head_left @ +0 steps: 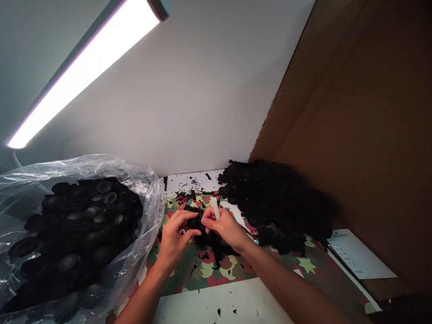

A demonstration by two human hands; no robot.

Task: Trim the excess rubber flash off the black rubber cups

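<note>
My left hand [175, 236] and my right hand [224, 227] meet over a camouflage-patterned mat [219, 270]. Together they pinch a small black rubber part [195, 223] between their fingertips. My right hand also grips a thin white stick-like tool [215, 208] that points upward. Black trimmings [216, 245] lie on the mat under both hands.
A clear plastic bag [148, 202] full of black round rubber caps [84, 225] stands at the left. A heap of black rubber pieces [280, 202] lies at the right against a cardboard wall [354, 135]. A printed paper sheet [357, 254] lies at the right. A lamp [84, 67] glows above.
</note>
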